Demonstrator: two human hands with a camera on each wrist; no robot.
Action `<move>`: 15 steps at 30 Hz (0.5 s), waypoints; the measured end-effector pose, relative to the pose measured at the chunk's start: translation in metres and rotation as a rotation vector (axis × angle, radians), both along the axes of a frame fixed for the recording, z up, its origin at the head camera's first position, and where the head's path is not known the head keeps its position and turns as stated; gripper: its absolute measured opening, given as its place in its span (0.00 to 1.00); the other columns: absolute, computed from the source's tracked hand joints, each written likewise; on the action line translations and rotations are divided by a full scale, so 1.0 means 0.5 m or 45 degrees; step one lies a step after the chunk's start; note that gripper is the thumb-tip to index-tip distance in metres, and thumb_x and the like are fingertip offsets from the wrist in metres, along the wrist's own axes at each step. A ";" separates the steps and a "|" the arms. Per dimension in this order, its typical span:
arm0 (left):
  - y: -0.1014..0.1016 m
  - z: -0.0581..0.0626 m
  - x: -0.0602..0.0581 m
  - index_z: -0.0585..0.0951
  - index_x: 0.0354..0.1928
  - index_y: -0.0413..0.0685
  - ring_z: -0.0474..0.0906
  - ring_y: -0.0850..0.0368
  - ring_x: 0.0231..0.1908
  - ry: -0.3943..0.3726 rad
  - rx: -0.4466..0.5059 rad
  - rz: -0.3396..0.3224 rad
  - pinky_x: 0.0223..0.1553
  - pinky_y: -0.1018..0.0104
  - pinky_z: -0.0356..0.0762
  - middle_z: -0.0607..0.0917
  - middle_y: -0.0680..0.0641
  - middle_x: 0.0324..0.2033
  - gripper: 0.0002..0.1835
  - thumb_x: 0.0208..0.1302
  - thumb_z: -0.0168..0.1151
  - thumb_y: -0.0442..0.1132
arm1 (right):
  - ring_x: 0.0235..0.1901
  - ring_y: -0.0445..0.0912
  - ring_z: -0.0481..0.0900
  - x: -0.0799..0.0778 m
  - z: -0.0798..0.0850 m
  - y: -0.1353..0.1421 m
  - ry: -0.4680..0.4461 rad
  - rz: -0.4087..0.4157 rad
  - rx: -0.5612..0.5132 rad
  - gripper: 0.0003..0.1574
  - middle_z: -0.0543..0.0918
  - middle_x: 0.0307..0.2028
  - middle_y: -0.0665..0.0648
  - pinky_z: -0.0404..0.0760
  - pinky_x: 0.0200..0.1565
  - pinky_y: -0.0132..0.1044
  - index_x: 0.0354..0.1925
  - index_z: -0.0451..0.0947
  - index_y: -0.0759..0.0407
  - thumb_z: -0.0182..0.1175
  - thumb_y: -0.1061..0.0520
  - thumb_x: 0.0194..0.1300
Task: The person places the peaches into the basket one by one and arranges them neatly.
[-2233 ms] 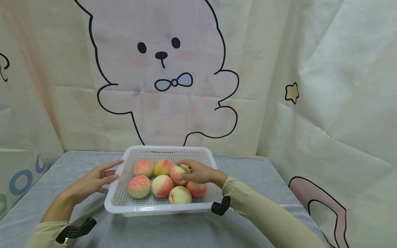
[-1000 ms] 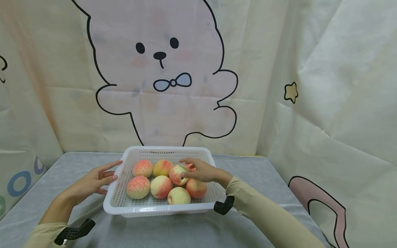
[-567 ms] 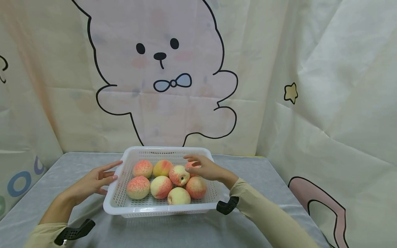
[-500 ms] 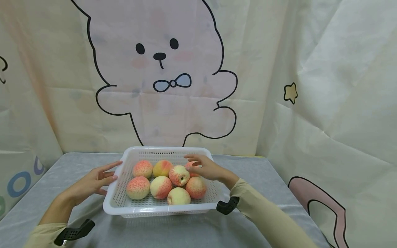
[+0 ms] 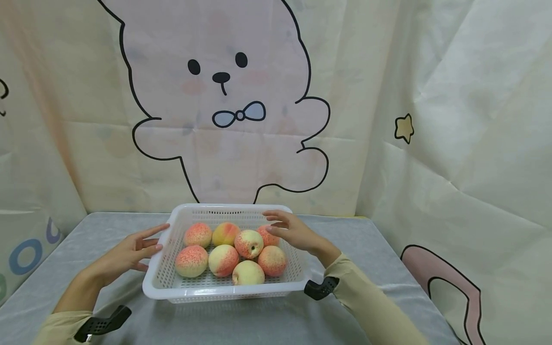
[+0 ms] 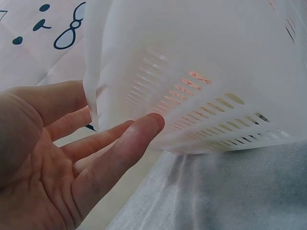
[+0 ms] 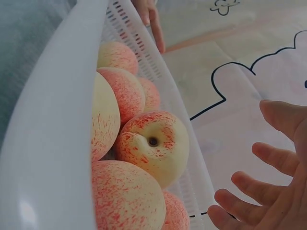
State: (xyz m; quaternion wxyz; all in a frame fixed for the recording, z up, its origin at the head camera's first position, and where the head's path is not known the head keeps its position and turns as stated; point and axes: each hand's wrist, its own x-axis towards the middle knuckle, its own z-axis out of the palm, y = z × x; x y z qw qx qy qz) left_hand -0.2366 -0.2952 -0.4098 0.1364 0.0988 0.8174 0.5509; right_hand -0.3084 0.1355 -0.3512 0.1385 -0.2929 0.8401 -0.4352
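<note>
A white perforated plastic basket (image 5: 215, 291) holds several peaches, yellow-cream with red speckles. One peach (image 5: 248, 244) lies tilted among the others with its dark stem hollow showing, seen closer in the right wrist view as the middle peach (image 7: 172, 158). My right hand (image 5: 297, 233) is held over the basket's right rear, fingers spread and nothing in them; it partly covers the rear right peach (image 5: 266, 235). At the left rim, my left hand (image 5: 125, 254) touches the basket with extended fingers. In the left wrist view its thumb (image 6: 136, 136) lies against or close to the outer wall.
Grey cloth covers the table (image 5: 345, 249) under the basket. Behind stands a cloth backdrop (image 5: 276, 158) with a cartoon bear, and another hanging sheet (image 5: 465, 167) closes off the right side. Each wrist carries a black strap mount (image 5: 321, 288).
My right hand has let go of the peach with the stem hollow, which now lies among the others. The hand has moved up and to the right. My left hand stays at the rim.
</note>
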 end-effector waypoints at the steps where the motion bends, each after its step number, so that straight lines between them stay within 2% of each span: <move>1: 0.000 0.000 0.000 0.46 0.81 0.48 0.76 0.37 0.64 0.001 0.001 -0.001 0.45 0.44 0.86 0.58 0.25 0.74 0.41 0.77 0.55 0.46 | 0.70 0.65 0.68 0.000 -0.001 0.002 0.002 -0.001 -0.007 0.33 0.68 0.73 0.65 0.72 0.67 0.62 0.74 0.64 0.56 0.55 0.48 0.77; 15: -0.001 -0.001 0.001 0.46 0.81 0.49 0.74 0.33 0.65 0.011 -0.006 -0.002 0.45 0.43 0.86 0.58 0.25 0.74 0.40 0.77 0.55 0.45 | 0.69 0.63 0.72 -0.002 -0.014 0.026 0.045 -0.058 -0.098 0.31 0.69 0.72 0.66 0.72 0.66 0.63 0.73 0.65 0.55 0.55 0.50 0.77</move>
